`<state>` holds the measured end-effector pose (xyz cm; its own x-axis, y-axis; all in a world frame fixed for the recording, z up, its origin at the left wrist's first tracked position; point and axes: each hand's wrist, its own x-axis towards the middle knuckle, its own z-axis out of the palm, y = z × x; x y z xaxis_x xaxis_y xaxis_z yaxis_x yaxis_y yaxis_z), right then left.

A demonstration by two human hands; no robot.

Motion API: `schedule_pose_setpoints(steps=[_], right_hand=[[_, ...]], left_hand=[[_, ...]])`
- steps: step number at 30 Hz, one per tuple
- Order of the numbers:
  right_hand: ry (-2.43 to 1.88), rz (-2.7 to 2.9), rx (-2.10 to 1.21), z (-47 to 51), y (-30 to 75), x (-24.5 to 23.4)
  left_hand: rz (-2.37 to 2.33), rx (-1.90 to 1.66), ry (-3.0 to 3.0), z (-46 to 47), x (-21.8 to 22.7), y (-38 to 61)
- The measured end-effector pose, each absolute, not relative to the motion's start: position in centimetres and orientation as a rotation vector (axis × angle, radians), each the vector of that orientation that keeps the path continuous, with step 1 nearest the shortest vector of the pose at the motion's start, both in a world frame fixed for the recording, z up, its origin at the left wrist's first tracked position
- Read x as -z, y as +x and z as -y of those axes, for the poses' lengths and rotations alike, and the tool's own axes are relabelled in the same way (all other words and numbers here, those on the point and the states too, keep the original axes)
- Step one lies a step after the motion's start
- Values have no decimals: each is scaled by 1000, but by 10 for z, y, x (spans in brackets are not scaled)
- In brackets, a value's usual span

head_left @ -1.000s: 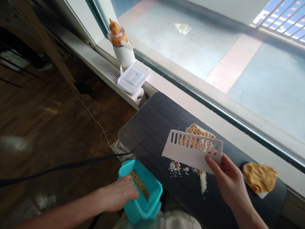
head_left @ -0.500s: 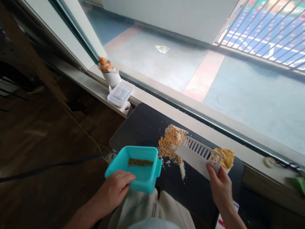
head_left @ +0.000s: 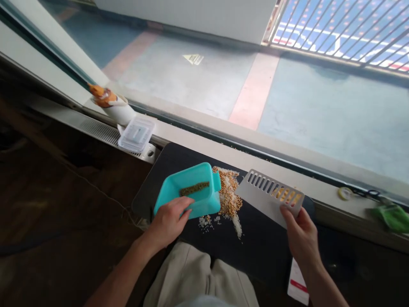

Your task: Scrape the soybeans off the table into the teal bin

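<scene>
My left hand grips the near rim of a teal plastic tub. A band of small green beans lies along the bottom inside it. The tub is tilted over the dark table, its handled end beside a pile of yellow beans mixed with white rice. In my right hand, pinched at one corner, is a pale flat sheet with a row of slots. Its far corner hangs at the pile's right edge. Something yellow shows through the slots.
On the sill to the right are a tape roll, scissors and a green cloth. A clear plastic box and a white cylinder with an orange top stand at left. A white-and-red item lies near my right forearm.
My left hand has carried the tub forward and right, up to the pile, and tilted it. My right hand still holds the slotted sheet, which now covers the yellow thing. The view has shifted.
</scene>
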<state>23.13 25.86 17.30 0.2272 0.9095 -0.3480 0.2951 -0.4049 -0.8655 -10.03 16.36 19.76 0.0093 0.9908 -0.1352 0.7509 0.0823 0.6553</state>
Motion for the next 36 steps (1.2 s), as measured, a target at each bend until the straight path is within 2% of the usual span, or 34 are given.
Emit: schedule_pose_setpoints(steps=[7,20,24,29,36], right_hand=[[-2048,899,-1198,-235,258,-186],[-2027,788,-1107,-221,269,-179],[-1961,852,-1079,-225,261,-179],[-2082,1095,-908,-198,265,-177],[-2001,849,-1021,-168,262,-142]], left_hand=[[-1609,-546,1839,-190,-190,-81],[-1589,-456,1983,-197,-198,-77],[-1574,-452,2018,-205,-196,-74],[-1595,-493,2075,-203,-198,-73],[-1601,-513,2152,-192,-192,-88]])
